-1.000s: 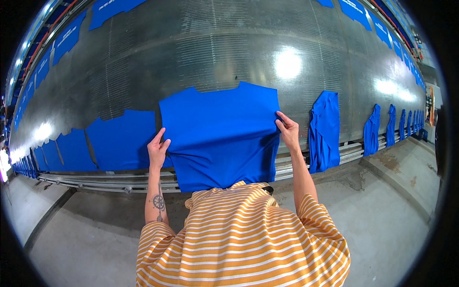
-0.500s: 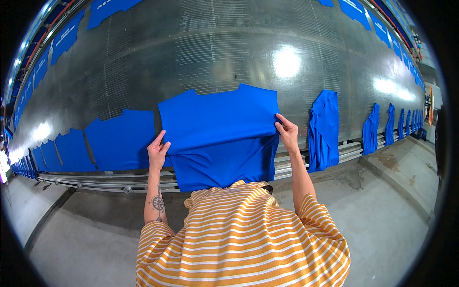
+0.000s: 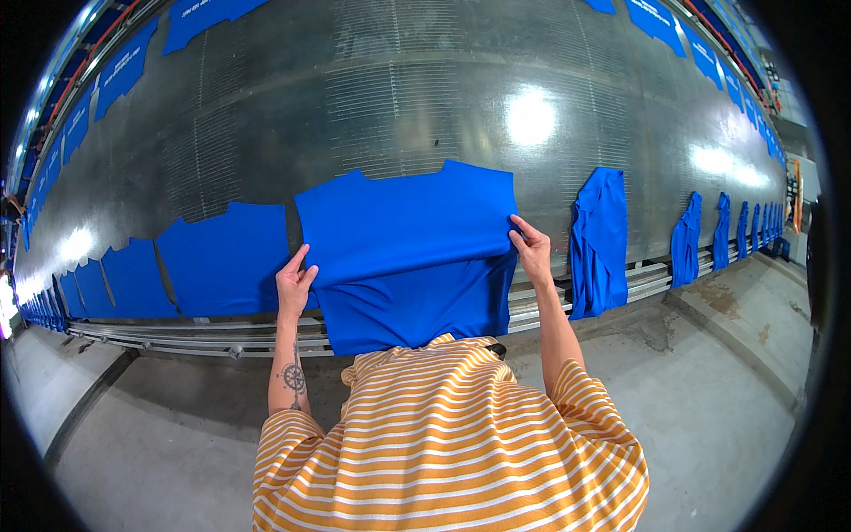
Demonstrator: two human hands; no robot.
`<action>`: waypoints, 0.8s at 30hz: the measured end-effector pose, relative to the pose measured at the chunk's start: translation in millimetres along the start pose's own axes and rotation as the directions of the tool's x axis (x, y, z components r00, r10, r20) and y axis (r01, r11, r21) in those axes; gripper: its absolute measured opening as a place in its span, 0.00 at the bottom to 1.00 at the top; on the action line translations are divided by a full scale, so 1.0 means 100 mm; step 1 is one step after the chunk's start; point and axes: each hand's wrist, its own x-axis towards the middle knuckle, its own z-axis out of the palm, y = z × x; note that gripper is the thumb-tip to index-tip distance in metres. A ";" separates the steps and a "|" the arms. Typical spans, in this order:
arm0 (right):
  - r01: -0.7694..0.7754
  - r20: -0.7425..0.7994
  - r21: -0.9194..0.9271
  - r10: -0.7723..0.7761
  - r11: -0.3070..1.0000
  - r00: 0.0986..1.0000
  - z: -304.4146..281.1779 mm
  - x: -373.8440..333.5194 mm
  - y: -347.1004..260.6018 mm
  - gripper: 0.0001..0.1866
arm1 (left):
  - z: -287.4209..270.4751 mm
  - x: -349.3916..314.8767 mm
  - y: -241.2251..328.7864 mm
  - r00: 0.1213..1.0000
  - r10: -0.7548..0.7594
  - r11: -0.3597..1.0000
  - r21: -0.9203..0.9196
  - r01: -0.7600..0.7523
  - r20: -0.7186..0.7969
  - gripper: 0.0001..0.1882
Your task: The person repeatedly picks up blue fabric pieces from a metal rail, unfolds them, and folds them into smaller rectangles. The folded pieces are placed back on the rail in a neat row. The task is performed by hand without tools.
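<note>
Directly before me is a blue cut fabric panel [image 3: 403,217] with a shallow neckline notch in its far edge. My left hand [image 3: 293,285] pinches its left side edge between thumb and fingers. On the opposite side edge, my right hand [image 3: 534,251] has a similar pinch. Between the hands the cloth bends over in a soft fold. Its lower part hangs wrinkled over the near table edge, against my striped shirt.
The long dark table [image 3: 443,115] carries flat blue panels [image 3: 222,257] on my left and bunched blue pieces [image 3: 600,239] on my right. More panels [image 3: 656,22], with white print, line the far side. A metal rail [image 3: 222,337] runs along the near edge.
Both hands have come slightly toward me, and the panel's far edge has shifted a little nearer with them. Both side edges remain pinched.
</note>
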 end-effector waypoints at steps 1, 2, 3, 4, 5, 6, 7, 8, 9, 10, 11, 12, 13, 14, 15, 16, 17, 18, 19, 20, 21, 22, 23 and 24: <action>0.008 0.002 -0.004 -0.008 1.000 1.000 0.00 0.00 0.00 0.20 | -0.01 -0.01 -0.01 1.000 -0.003 1.000 0.001 0.003 -0.002 0.30; 0.015 0.003 -0.009 -0.015 1.000 1.000 -0.01 0.00 0.01 0.20 | -0.01 -0.01 -0.02 1.000 -0.006 1.000 0.002 0.006 -0.003 0.30; 0.019 0.003 -0.009 -0.019 1.000 1.000 -0.01 0.00 0.01 0.20 | -0.01 -0.02 -0.03 1.000 -0.008 1.000 0.002 0.008 -0.005 0.30; 0.020 0.002 -0.010 -0.020 1.000 1.000 -0.01 0.00 0.02 0.20 | -0.01 -0.02 -0.02 1.000 -0.006 1.000 0.002 0.006 -0.004 0.30; 0.022 0.002 -0.011 -0.022 1.000 1.000 -0.01 0.00 0.02 0.20 | 0.00 -0.03 -0.02 1.000 -0.003 1.000 0.001 0.003 -0.004 0.30; 0.030 -0.002 -0.016 -0.030 0.999 1.000 -0.01 0.00 0.03 0.20 | 0.01 -0.03 -0.01 1.000 0.000 1.000 0.001 0.000 -0.003 0.30; 0.039 -0.006 -0.021 -0.039 0.999 0.999 0.00 0.00 0.03 0.20 | 0.00 -0.03 -0.02 1.000 0.001 1.000 -0.001 -0.001 0.000 0.30; 0.047 -0.009 -0.026 -0.047 0.999 0.999 0.00 0.00 0.03 0.20 | 0.00 -0.03 -0.03 1.000 0.001 1.000 -0.002 -0.001 0.003 0.30; 0.037 -0.009 -0.025 -0.037 0.999 0.999 0.00 0.00 0.03 0.20 | -0.01 -0.03 -0.04 1.000 0.002 1.000 -0.004 -0.002 0.007 0.30; 0.026 -0.008 -0.024 -0.026 0.999 1.000 -0.01 -0.01 0.03 0.20 | 0.00 -0.03 -0.04 1.000 0.002 1.000 -0.004 -0.002 0.007 0.30; 0.015 -0.008 -0.024 -0.015 1.000 1.000 -0.01 -0.01 0.02 0.20 | 0.00 -0.03 -0.03 1.000 0.003 1.000 -0.003 -0.003 0.007 0.30; 0.007 -0.006 -0.018 -0.007 1.000 1.000 -0.01 -0.01 0.03 0.20 | 0.01 -0.04 -0.03 1.000 0.004 1.000 -0.003 -0.004 0.007 0.30; -0.002 -0.004 -0.013 0.002 1.000 1.000 -0.01 -0.01 0.03 0.20 | 0.00 -0.04 -0.04 1.000 -0.001 1.000 -0.001 0.001 0.006 0.30; -0.010 -0.002 -0.007 0.010 1.000 1.000 -0.01 -0.01 0.03 0.20 | -0.01 -0.04 -0.06 1.000 -0.007 1.000 0.000 0.007 0.005 0.30; -0.003 -0.003 -0.010 0.003 1.000 1.000 -0.01 -0.01 0.04 0.20 | -0.01 -0.05 -0.07 1.000 -0.012 1.000 0.002 0.012 0.004 0.30; 0.004 -0.005 -0.013 -0.004 1.000 1.000 -0.01 -0.01 0.04 0.20 | 0.00 -0.05 -0.05 1.000 -0.014 1.000 0.003 0.014 0.004 0.30; 0.011 -0.008 -0.016 -0.011 1.000 1.000 -0.01 -0.01 0.05 0.20 | 0.00 -0.05 -0.04 1.000 -0.016 1.000 0.004 0.016 0.005 0.30; 0.015 -0.012 -0.016 -0.015 1.000 1.000 -0.01 -0.01 0.05 0.20 | 0.01 -0.04 -0.03 1.000 -0.017 1.000 0.006 0.017 0.006 0.30; 0.020 -0.012 -0.016 -0.020 1.000 1.000 -0.01 -0.01 0.06 0.20 | 0.01 -0.05 -0.03 1.000 -0.019 1.000 0.007 0.019 0.005 0.30; 0.024 -0.013 -0.016 -0.025 1.000 1.000 0.00 -0.01 0.06 0.20 | 0.00 -0.05 -0.03 1.000 -0.020 1.000 0.008 0.020 0.004 0.30; 0.017 -0.011 -0.017 -0.018 1.000 1.000 -0.01 -0.01 0.06 0.20 | 0.00 -0.06 -0.04 1.000 -0.021 1.000 0.008 0.021 0.004 0.30; 0.010 -0.010 -0.018 -0.010 1.000 1.000 -0.01 -0.01 0.06 0.20 | 0.01 -0.06 -0.03 1.000 -0.021 1.000 0.003 0.021 0.007 0.30; 0.003 -0.008 -0.019 -0.003 1.000 1.000 -0.02 -0.01 0.06 0.20 | 0.01 -0.05 -0.03 1.000 -0.021 1.000 -0.002 0.021 0.011 0.29; 0.006 -0.010 -0.015 -0.007 1.000 1.000 -0.02 -0.01 0.06 0.20 | 0.02 -0.05 -0.02 1.000 -0.021 1.000 -0.007 0.021 0.014 0.29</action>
